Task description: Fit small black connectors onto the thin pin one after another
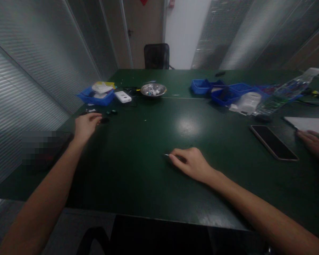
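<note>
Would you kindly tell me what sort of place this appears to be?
Probably an office or meeting room used for bench work: blinds at the left, a chair beyond the green table, and blue bins on top.

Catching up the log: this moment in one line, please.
left hand: at small dark object, grip unclear | right hand: holding thin shiny item | table: metal bowl, phone | co-worker's hand: near phone

- Slim object (166,154): mostly hidden by the right hand (192,163).
- Dark piece (105,120) by the left hand (87,125): too small to identify.
- Small items (154,92) in the metal bowl (144,90): blurred.
- Another person's hand (315,142) and white sheet (312,124): cut off by the right edge.
</note>
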A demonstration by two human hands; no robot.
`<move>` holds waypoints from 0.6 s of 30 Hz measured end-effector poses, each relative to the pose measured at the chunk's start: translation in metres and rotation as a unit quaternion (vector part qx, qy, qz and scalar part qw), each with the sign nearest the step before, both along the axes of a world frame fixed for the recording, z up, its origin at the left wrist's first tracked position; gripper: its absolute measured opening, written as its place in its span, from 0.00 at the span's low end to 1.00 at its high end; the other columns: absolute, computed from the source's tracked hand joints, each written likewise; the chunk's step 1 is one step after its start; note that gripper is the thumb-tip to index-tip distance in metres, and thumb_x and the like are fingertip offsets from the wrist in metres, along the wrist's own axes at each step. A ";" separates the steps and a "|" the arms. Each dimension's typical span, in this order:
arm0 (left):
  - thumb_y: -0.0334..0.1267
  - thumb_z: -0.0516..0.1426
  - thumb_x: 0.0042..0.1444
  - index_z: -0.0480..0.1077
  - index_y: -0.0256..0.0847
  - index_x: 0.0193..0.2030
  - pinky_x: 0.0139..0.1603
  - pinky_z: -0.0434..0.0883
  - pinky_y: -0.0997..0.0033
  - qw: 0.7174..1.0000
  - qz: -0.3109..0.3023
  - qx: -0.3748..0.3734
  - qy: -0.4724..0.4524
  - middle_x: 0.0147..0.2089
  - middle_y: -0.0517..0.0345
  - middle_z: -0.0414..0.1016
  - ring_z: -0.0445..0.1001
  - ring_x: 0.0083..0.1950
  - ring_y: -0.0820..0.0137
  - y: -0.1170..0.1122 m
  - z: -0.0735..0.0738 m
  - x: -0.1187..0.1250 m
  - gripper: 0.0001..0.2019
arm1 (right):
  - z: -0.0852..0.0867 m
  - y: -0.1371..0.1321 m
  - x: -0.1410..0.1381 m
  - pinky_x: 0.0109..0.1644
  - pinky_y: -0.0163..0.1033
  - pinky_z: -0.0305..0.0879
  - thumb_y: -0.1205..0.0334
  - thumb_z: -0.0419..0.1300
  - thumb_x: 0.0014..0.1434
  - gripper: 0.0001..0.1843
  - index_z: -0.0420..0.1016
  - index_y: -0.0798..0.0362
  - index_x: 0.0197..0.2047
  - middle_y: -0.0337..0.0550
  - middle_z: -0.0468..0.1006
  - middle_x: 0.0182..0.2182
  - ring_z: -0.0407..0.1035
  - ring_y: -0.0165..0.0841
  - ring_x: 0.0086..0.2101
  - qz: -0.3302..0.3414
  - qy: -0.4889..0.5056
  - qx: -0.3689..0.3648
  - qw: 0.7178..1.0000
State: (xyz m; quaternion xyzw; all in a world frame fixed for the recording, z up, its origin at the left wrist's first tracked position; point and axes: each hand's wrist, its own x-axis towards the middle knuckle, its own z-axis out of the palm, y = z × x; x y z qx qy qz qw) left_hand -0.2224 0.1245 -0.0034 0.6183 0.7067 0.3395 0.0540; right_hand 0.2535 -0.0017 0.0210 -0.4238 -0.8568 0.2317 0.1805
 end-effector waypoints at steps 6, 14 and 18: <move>0.38 0.62 0.59 0.77 0.34 0.55 0.41 0.75 0.71 0.995 0.002 -0.012 -0.095 0.38 0.50 0.80 0.78 0.36 0.69 0.009 -0.008 -0.006 0.18 | 0.002 -0.001 -0.001 0.31 0.35 0.57 0.50 0.49 0.72 0.22 0.80 0.52 0.42 0.38 0.76 0.25 0.66 0.27 0.23 0.001 -0.005 -0.006 1.000; 0.37 0.65 0.55 0.76 0.29 0.52 0.39 0.77 0.71 0.983 -0.031 0.006 -0.184 0.39 0.47 0.80 0.78 0.35 0.69 0.009 -0.008 -0.006 0.19 | -0.001 0.000 0.000 0.31 0.35 0.57 0.49 0.49 0.72 0.22 0.80 0.51 0.42 0.37 0.76 0.25 0.65 0.26 0.23 0.003 -0.006 -0.002 1.000; 0.40 0.64 0.58 0.77 0.32 0.54 0.41 0.76 0.72 0.989 -0.017 -0.018 -0.147 0.43 0.47 0.80 0.79 0.37 0.69 0.006 -0.007 -0.007 0.19 | 0.000 0.000 0.000 0.31 0.35 0.57 0.49 0.48 0.72 0.22 0.80 0.51 0.42 0.37 0.76 0.25 0.65 0.27 0.23 0.005 -0.005 -0.006 1.000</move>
